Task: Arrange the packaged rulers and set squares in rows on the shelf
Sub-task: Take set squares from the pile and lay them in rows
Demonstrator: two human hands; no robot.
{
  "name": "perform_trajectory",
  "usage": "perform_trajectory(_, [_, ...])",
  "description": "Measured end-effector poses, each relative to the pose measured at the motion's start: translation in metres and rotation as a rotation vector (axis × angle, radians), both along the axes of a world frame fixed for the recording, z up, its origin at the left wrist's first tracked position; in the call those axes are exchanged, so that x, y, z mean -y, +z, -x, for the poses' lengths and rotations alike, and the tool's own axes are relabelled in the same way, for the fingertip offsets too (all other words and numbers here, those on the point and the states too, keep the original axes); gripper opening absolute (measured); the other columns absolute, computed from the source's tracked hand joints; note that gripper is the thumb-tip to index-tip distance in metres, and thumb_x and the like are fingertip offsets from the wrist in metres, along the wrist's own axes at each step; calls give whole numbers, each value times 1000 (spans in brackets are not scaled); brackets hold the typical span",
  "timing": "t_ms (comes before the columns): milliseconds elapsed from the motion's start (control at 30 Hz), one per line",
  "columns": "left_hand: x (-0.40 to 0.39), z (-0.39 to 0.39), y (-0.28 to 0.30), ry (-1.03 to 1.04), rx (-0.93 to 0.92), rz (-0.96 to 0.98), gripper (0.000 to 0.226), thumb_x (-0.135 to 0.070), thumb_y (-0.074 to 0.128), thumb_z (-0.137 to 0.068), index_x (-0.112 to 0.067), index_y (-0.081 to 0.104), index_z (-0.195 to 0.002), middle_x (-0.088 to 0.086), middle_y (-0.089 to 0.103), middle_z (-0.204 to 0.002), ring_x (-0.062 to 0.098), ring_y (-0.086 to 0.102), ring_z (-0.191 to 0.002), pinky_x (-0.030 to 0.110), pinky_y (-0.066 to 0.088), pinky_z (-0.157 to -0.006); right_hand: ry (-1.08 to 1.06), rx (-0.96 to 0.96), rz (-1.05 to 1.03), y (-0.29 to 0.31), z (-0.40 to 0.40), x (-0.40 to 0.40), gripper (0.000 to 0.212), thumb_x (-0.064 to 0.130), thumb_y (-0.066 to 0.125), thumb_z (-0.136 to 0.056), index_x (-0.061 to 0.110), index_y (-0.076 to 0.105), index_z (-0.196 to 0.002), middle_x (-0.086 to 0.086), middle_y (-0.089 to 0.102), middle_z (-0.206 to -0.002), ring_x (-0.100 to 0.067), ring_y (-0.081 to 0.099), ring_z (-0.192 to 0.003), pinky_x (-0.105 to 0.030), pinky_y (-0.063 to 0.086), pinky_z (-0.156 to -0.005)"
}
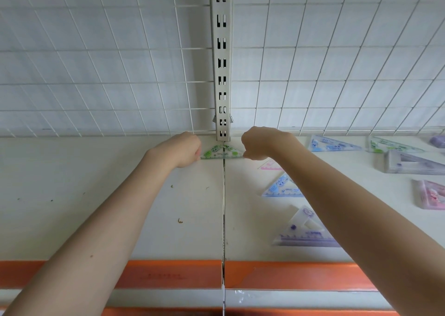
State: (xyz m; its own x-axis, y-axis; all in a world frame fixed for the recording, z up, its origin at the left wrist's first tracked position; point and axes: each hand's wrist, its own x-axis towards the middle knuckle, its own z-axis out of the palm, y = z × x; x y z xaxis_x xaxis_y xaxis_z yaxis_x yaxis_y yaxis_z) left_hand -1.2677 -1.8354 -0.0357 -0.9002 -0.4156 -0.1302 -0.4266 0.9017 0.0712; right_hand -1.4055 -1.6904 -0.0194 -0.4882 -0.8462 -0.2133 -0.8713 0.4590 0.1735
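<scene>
On the white shelf (108,183), packaged set squares (286,190) lie scattered.

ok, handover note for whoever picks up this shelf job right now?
Left hand: grip pinching the left corner of the green packaged set square.
Right hand: grip pinching its right corner.
That set square lies at the back of the white shelf, astride the seam, by the slotted upright post.
Done: nothing clearly in rows yet.
Left: blue triangle pack, purple triangle pack, a pink ruler pack and more packs at far right lie scattered on the right half.
</scene>
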Motion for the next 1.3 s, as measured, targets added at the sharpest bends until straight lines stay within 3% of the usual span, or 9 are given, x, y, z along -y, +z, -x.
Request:
perform_trajectory(100, [1, -3, 0, -4, -26, -2, 16, -15, 55, -91, -6, 67, -95, 13, 63, -107, 29, 58, -97, 30, 46, -79, 0, 1, -1, 1, 0, -1, 33, 16, 50, -92, 9, 37, -62, -2, 38, -69, -16, 37, -55, -23, 30, -50])
perform_trajectory(433, [-2, -2, -1, 19, -56, 13, 16, -9, 51, -91, -7, 67, -96, 13, 62, -109, 30, 58, -97, 30, 45, -78, -25, 20, 35, 1, -3, -10, 31, -3, 43, -83, 10, 29, -59, -3, 32, -64, -18, 28, -51, -24, 23, -47])
perform_trajectory(900, [-5, -7, -4, 54, -117, 1, 21, -7, 47, -91, -8, 67, -96, 12, 63, -110, 29, 58, -99, 30, 44, -81, -20, 25, 133, -6, -4, -7, 30, -3, 44, -82, 10, 31, -59, -3, 35, -65, -18, 32, -52, -24, 28, -48])
perform_trajectory(1100, [-4, -7, -6, 61, -123, -24, 14, -16, 55, -91, -8, 67, -92, 11, 64, -103, 28, 58, -95, 29, 44, -78, -52, 52, 147, -7, -2, -9, 31, 2, 47, -84, 9, 33, -57, -4, 37, -64, -21, 38, -55, -24, 29, -49])
perform_trajectory(1167, [-1, -6, -8, 65, -141, -44, 14, -17, 57, -91, -8, 67, -95, 11, 65, -103, 28, 59, -95, 31, 47, -81, -52, 80, 173, -7, -2, -8, 17, 8, 50, -86, 4, 51, -69, -9, 53, -79, -27, 54, -70, -27, 41, -57])
perform_trajectory(1200, [-1, -6, -8, 60, -153, -51, 15, -17, 58, -90, -9, 67, -98, 10, 65, -105, 28, 59, -98, 32, 47, -84, -40, 97, 187, -8, -2, -8, 13, 10, 50, -86, 1, 60, -85, -11, 59, -92, -30, 60, -82, -31, 47, -66])
perform_trajectory(1233, [-1, -6, -10, 60, -152, -53, 13, -16, 58, -90, -10, 67, -98, 10, 63, -104, 29, 58, -99, 32, 46, -84, -35, 113, 199, -10, -2, -7, 20, 10, 51, -86, 1, 62, -100, -13, 61, -103, -31, 62, -92, -34, 51, -73])
perform_trajectory(1267, [-2, -6, -10, 43, -155, -45, 6, -15, 59, -89, -12, 64, -88, 11, 61, -99, 31, 57, -98, 32, 44, -80, -33, 123, 209, -11, -2, -6, 27, 10, 51, -86, 0, 61, -108, -14, 61, -109, -31, 62, -98, -36, 52, -79])
perform_trajectory(1300, [-2, -5, -10, 40, -167, -41, 17, -14, 59, -88, -13, 54, -72, 12, 58, -92, 32, 56, -94, 32, 41, -74, -31, 134, 222, -13, -3, -5, 30, 9, 51, -85, 0, 60, -112, -15, 61, -112, -31, 61, -101, -38, 52, -82])
